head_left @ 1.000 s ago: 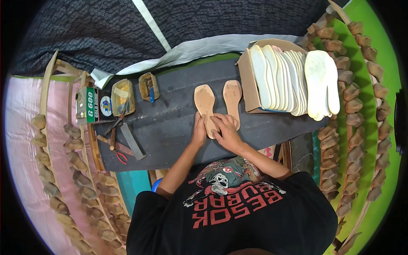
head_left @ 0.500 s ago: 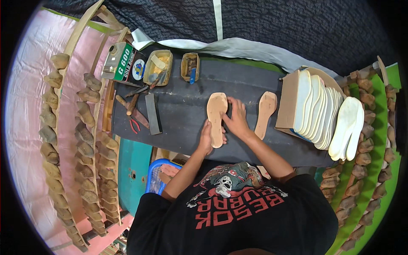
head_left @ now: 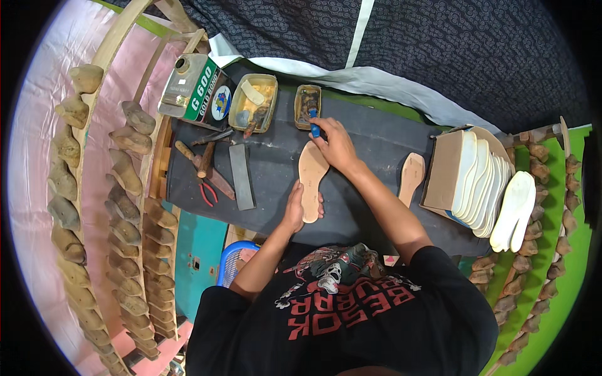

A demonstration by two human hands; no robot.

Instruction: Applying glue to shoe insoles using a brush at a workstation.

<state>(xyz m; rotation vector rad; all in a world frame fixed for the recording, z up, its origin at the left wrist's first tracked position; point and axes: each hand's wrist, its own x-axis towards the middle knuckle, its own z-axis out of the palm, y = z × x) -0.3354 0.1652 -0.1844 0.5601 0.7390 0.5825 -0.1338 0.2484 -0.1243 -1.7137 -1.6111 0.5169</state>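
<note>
My left hand [head_left: 295,208] grips a tan insole [head_left: 309,188] by its narrow heel end, the wide toe end pointing away from me. My right hand [head_left: 338,147] reaches past the toe end with its fingers closed on a blue-handled brush [head_left: 315,130]. The brush's far end sits in a small rectangular tub [head_left: 298,118] with brown, crusted contents, so its tip is hidden. A second tan insole [head_left: 411,178] lies on the dark table to the right of my right forearm.
At the left stand a metal can [head_left: 194,91] and a larger tub [head_left: 273,100]. A hammer [head_left: 205,161], red pliers [head_left: 208,193] and a grey block [head_left: 242,177] lie nearby. A cardboard box [head_left: 442,169] of white soles stands right. Racks of shoe lasts [head_left: 64,213] flank the table.
My right hand has left the insole, moved forward and taken hold of the blue-handled brush. My left hand keeps the insole. The whole view has shifted and tilted slightly.
</note>
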